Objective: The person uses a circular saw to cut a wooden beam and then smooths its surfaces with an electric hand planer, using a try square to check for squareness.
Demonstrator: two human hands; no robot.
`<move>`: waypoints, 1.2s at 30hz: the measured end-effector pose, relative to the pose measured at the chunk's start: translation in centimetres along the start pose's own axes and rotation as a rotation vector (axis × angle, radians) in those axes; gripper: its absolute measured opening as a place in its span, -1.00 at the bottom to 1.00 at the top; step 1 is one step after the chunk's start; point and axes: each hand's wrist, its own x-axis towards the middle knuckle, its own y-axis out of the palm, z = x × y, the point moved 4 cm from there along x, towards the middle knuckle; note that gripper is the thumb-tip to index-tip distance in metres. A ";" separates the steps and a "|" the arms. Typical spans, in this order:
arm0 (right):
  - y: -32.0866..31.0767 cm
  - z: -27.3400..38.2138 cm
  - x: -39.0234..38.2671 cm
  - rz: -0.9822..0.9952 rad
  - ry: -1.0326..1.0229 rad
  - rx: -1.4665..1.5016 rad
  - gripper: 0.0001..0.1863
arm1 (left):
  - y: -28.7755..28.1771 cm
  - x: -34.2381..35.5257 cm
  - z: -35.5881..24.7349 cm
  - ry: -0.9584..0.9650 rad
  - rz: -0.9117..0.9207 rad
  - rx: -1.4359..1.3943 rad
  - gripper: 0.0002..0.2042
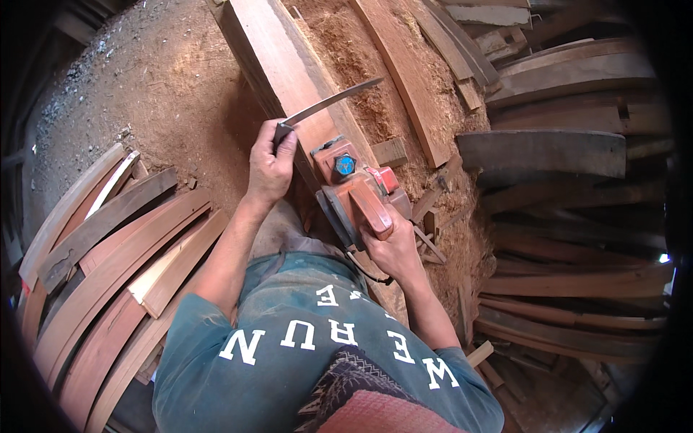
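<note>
My left hand (pixel 272 164) is closed around the dark stock of what looks like a try square (pixel 328 101). Its thin metal blade reaches out to the right above a long wooden beam (pixel 285 54). Closed on the rear handle of a reddish electric hand planer (pixel 372 206) is my right hand (pixel 395 245). The planer, with a blue front knob (pixel 345 165), sits on the near part of the beam, close to my body. A dark cord trails from it beside my right wrist. The planer's underside is hidden.
Curved planks (pixel 94 289) are stacked at the left. More curved boards (pixel 570 79) pile up along the right. A long plank (pixel 404 86) lies on shavings right of the beam, near a small wood block (pixel 390 152). Sawdust covers the ground (pixel 173 86).
</note>
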 end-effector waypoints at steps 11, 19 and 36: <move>2.0 3.7 5.2 -0.043 -0.043 -0.016 -0.65 | -2.5 7.6 -2.0 0.247 -0.039 0.185 -0.90; 3.6 7.1 10.9 -0.022 -0.050 -0.044 -0.65 | -9.9 19.6 7.9 0.209 -0.383 0.398 -0.85; 7.3 16.5 25.0 -0.018 -0.080 -0.056 -0.72 | -12.9 30.7 9.9 0.091 -0.291 0.319 -0.84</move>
